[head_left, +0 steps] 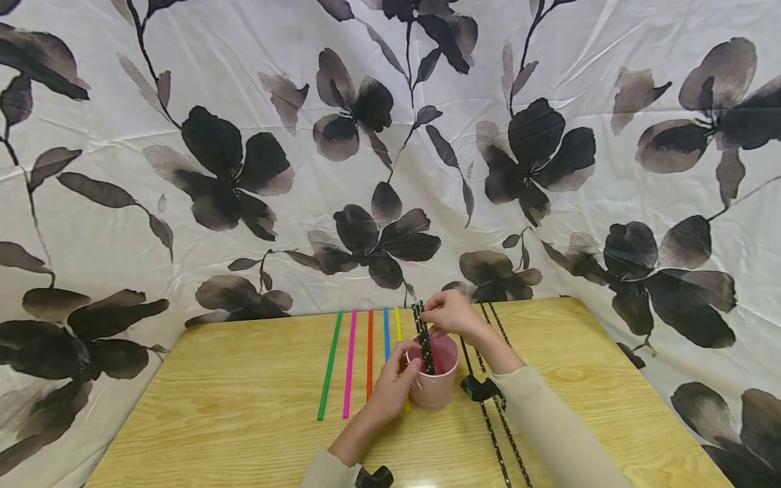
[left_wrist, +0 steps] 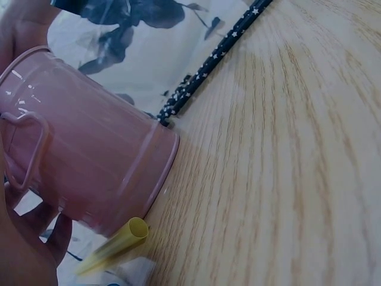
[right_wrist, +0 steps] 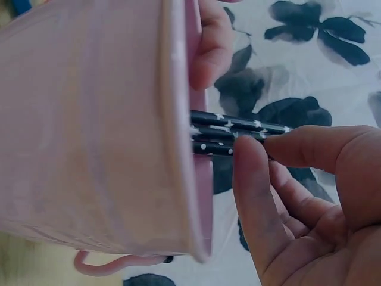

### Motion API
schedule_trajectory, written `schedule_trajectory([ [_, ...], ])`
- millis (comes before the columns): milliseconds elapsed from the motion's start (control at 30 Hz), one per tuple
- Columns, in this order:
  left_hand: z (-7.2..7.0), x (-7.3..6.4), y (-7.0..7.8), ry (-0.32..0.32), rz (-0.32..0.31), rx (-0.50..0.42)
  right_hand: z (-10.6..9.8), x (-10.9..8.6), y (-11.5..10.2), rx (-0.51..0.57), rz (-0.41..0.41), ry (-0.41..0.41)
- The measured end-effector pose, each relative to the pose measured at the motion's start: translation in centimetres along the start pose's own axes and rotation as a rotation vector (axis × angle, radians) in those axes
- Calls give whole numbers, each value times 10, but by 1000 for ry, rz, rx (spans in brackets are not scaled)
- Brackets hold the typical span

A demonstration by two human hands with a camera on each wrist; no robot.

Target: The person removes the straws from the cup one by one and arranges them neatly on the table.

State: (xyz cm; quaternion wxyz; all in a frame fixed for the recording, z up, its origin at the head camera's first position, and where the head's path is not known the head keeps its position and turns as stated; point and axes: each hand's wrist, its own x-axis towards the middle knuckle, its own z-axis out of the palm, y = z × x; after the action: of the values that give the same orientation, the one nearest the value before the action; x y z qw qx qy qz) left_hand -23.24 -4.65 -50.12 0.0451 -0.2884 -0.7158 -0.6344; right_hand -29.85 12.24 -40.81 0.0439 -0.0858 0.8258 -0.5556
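A pink cup [head_left: 434, 394] with a side handle [left_wrist: 37, 158] stands upright on the table. My left hand [head_left: 390, 388] grips it by the left side, its fingertips at the rim. A small bunch of black straws [head_left: 425, 352] with white stars and dots leans inside the cup, the upper ends sticking out. My right hand [head_left: 454, 315] is above the rim and pinches these straws between thumb and forefinger [right_wrist: 318, 148]. Inside the cup, the straws' lower ends are hidden in the right wrist view. A yellow straw [left_wrist: 116, 247] lies close to the cup's left side, partly covered by the left hand.
Left of the cup, green [head_left: 329, 366], pink [head_left: 350, 366], orange [head_left: 369, 352] and blue [head_left: 386, 332] straws lie in a row on the wooden table [head_left: 244, 400]. More black patterned straws [head_left: 495, 440] lie under the right forearm. A floral cloth [head_left: 274, 183] hangs behind.
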Motion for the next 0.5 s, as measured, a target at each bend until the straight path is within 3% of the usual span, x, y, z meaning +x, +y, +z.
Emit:
schedule_trajectory([
  [167,3,-4,1,-18,-24,5,-7,-3,-6,33,-13,33],
  [333,3,-3,3,10,-4,30,-22,-5,-24,79,-111,72],
  [500,1,-2,7,23,12,35,-44,-8,-43,237,-195,60],
])
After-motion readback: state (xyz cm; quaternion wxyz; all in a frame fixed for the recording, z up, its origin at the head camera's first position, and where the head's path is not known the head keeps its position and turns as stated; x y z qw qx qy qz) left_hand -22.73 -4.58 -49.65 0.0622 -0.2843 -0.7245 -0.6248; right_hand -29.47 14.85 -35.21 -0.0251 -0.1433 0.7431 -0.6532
